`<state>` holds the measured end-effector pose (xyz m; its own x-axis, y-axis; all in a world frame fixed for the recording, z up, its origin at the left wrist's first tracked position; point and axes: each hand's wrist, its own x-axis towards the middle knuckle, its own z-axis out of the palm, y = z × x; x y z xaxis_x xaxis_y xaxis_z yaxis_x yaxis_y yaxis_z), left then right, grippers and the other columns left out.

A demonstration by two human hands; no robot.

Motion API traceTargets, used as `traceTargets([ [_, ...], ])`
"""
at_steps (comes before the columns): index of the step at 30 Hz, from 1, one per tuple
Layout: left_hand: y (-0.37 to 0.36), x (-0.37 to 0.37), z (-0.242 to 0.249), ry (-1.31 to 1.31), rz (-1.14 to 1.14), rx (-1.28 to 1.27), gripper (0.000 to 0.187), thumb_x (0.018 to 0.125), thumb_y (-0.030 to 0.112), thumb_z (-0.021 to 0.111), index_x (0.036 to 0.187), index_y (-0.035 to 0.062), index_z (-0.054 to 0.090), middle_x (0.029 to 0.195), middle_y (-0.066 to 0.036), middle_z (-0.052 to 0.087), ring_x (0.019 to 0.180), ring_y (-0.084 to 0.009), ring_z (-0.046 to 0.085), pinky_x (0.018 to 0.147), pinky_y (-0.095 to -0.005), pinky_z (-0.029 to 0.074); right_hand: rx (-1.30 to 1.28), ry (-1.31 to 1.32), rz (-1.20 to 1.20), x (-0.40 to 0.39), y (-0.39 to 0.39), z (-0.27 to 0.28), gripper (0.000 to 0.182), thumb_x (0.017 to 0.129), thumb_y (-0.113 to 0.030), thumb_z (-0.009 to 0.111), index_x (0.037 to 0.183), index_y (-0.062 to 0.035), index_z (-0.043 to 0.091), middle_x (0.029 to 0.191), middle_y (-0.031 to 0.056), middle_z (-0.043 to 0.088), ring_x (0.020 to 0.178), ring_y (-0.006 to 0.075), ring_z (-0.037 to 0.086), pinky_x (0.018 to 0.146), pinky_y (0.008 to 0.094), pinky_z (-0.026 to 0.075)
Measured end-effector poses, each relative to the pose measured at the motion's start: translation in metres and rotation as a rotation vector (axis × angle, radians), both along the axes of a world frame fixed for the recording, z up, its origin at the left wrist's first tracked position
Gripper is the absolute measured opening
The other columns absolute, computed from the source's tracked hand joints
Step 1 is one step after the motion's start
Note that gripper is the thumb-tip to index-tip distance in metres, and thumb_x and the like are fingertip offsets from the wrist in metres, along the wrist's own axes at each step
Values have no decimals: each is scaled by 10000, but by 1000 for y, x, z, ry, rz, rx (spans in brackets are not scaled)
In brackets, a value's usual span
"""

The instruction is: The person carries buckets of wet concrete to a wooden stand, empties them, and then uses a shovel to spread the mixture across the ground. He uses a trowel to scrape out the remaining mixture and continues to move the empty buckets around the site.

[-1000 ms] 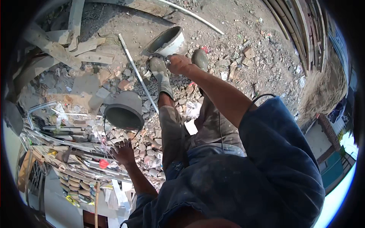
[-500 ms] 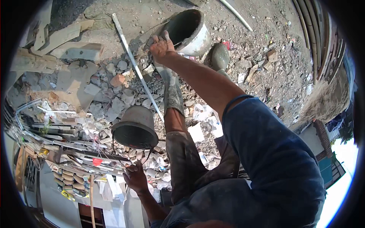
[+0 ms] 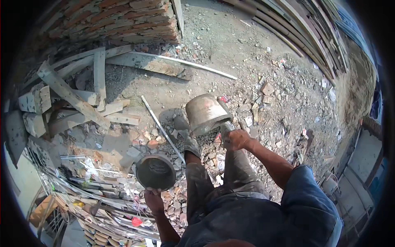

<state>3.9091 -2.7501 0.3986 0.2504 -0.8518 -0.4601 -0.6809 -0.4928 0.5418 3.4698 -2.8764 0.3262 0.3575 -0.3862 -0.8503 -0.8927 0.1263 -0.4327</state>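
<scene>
My left hand (image 3: 154, 201) is closed at the near rim of a dark, round bucket (image 3: 156, 172), whose open mouth faces up toward me. In front of my legs hangs a second, larger grey bucket (image 3: 207, 113), tilted with its mouth turned toward me and its outer side lit by the sun. My right hand (image 3: 238, 139) is closed at this bucket's near right edge, by its handle. The exact grip of the fingers is hard to make out. My boots show partly beside and behind the larger bucket.
Rubble (image 3: 271, 123) covers the ground around my feet. A white pipe (image 3: 163, 129) lies left of my legs, another (image 3: 187, 63) farther ahead. Wooden boards (image 3: 74, 96) lie at left, below a brick stack (image 3: 119, 22). Long poles (image 3: 288, 26) are at upper right.
My view has shifted, bringing the bricks in. My right hand has moved from the far bucket's rim to near its handle, and that bucket has tipped over. The left bucket's mouth now faces up more.
</scene>
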Motion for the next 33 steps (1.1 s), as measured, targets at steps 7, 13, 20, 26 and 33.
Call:
traceTargets([
  [7,-132,-146,15,1072,753,278,168,904,251,443,803,116,440,713,-4,439,630,-132,440,593,-292,406,-55,-613,-1220,-41,63,57,357,809,-348,634,652,-80,459,611,4,501,545,99,497,523,273,407],
  [13,-207,-343,44,980,-55,124,206,879,251,447,727,112,446,631,4,398,598,-110,411,592,-268,363,86,-1246,-1783,-190,119,123,272,876,-327,547,958,-74,486,759,80,595,413,65,464,371,170,360],
  [20,-203,-607,123,773,-1022,135,213,801,268,563,739,77,491,608,12,434,587,-87,411,542,-241,330,-93,-1752,-1818,-257,152,201,485,938,-325,390,1359,-124,259,1219,153,478,854,182,613,673,287,518],
  [26,-105,-751,175,668,-1834,137,360,710,323,651,840,9,533,764,-110,540,691,-202,521,646,-329,429,-858,-1652,-2119,-323,174,222,612,916,-455,372,1356,-45,260,1290,89,392,1153,178,413,997,334,306],
  [33,-38,-855,173,864,-2422,-163,637,775,449,558,1266,64,426,1232,-200,428,1160,-344,390,975,-446,292,-1436,-1649,-2431,-395,248,234,370,920,-389,406,1039,-64,536,1191,105,500,1077,246,498,958,384,367],
])
